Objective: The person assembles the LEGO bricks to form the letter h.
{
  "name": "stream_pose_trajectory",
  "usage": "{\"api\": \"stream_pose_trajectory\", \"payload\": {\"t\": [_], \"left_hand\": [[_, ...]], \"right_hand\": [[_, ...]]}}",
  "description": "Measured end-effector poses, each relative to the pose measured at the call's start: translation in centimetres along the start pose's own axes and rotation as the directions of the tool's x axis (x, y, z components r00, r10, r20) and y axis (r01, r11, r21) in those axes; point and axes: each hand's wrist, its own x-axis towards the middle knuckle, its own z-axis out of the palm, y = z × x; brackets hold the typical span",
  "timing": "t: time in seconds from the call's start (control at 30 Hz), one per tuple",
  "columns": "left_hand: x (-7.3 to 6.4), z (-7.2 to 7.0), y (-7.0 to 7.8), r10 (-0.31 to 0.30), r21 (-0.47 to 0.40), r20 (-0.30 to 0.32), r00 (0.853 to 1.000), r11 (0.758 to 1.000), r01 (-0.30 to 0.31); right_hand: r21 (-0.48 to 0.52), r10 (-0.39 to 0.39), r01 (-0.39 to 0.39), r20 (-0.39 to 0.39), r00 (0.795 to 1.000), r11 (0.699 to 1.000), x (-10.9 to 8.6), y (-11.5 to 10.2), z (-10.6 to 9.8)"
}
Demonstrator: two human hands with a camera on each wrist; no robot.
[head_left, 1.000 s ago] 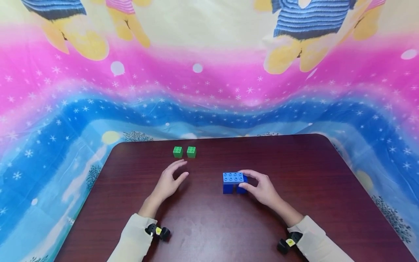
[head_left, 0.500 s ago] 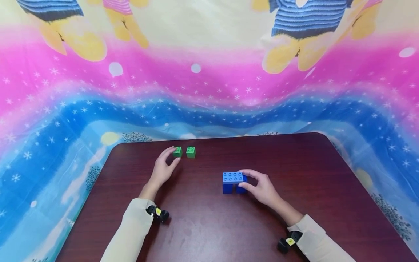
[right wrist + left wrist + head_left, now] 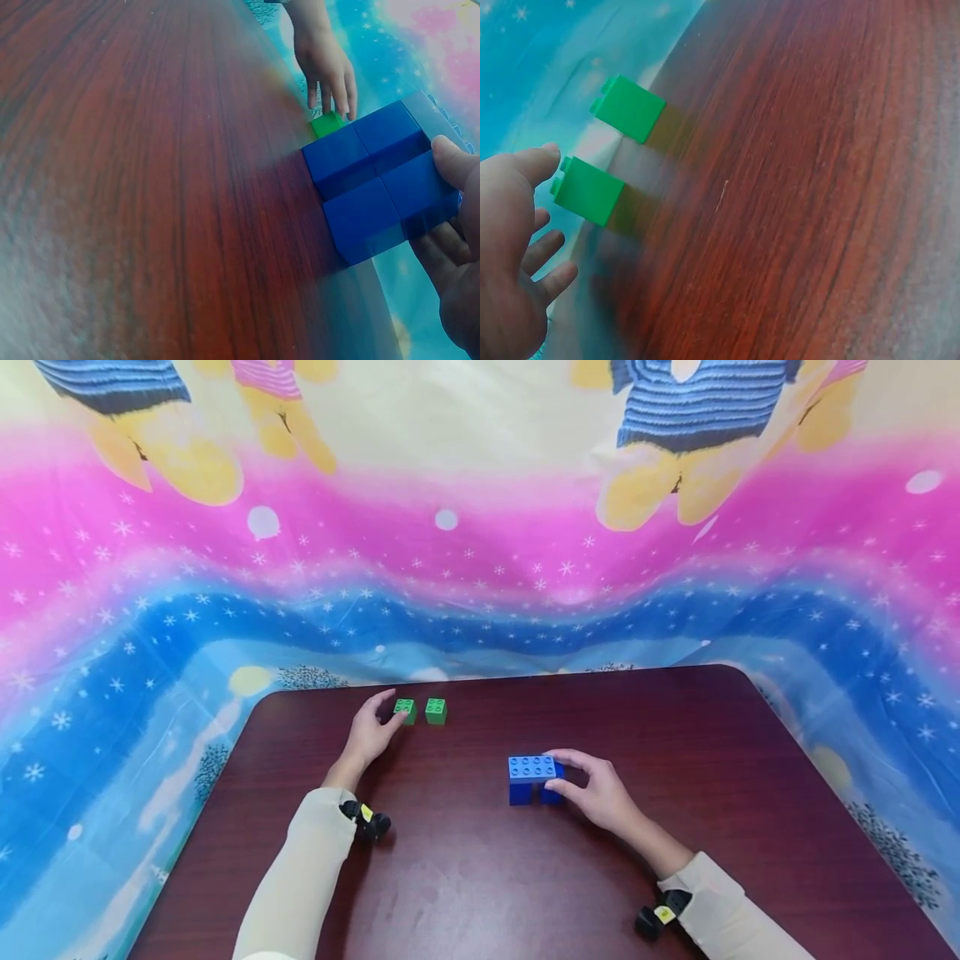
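Head view: the left hand (image 3: 370, 732), which one second earlier lay short of the green pair, has advanced to the left green brick (image 3: 407, 707); its thumb now overlaps the near side of that brick. The right green brick (image 3: 436, 712) stands just beside it, at the far part of the table (image 3: 450, 852). The right hand (image 3: 602, 791) and the blue block structure (image 3: 531, 768) keep their earlier places near the middle. The structure stands upright, studs up, the long axis of its top running left to right (roughly parallel to the far table edge). The right thumb and fingers pinch its right end.

Left wrist view: here a space between thumb and fingers is plain, the digits spread and free of any grip. The thumb tip lies close to the studs of the nearer green brick (contact cannot be told). Both bricks turn smooth side faces to this camera.

Right wrist view: seams hidden from the head camera divide each of the structure's two legs into two parts, with a narrow gap between the legs. The right thumb presses one leg near the studded top; the left hand reaches down at a green brick beyond.
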Motion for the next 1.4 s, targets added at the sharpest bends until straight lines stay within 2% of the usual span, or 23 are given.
{"api": "stream_pose_trajectory", "payload": {"t": [0.23, 0.47, 0.77, 0.97, 1.4], "left_hand": [[0.3, 0.4, -0.7, -0.045, -0.026, 0.006, 0.999, 0.999, 0.045], [0.4, 0.8, -0.5, -0.053, -0.019, -0.002, 0.999, 0.998, 0.053], [0.6, 1.4, -0.8, -0.054, 0.035, 0.013, 0.998, 0.998, 0.053], [0.5, 1.3, -0.7, -0.041, 0.025, 0.009, 0.999, 0.999, 0.041], [0.0, 0.6, -0.8, -0.056, -0.023, 0.008, 0.998, 0.998, 0.056]], "right_hand": [[0.001, 0.011, -0.011, -0.001, 1.000, 1.000, 0.0, -0.1, 0.0], [-0.002, 0.010, -0.010, -0.004, 1.000, 1.000, -0.1, -0.1, 0.0], [0.017, -0.002, 0.002, -0.001, 1.000, 1.000, -0.1, -0.1, 0.0], [0.015, -0.001, 0.002, -0.006, 1.000, 1.000, -0.1, -0.1, 0.0], [0.015, -0.002, 0.002, -0.006, 1.000, 1.000, -0.1, 0.0, 0.0]]}}
